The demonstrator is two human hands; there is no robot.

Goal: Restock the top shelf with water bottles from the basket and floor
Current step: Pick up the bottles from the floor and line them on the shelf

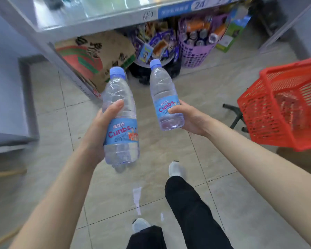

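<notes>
While both labels (121, 131) read "Cunbs", left hand (97, 130) grips one bottle (118, 90), right hand (189, 117) the other bottle (161, 85).

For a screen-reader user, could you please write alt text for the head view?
The left hand grips one water bottle and the right hand a second bottle, before a shelf. A red basket is at right; a purple basket of cans sits under the shelf.

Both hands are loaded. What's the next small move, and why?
Probably raise both toward the shelf above. The left hand grips the left bottle, the right hand grips the right bottle, both capped and roughly upright, so neither hand can pick up more.
</notes>
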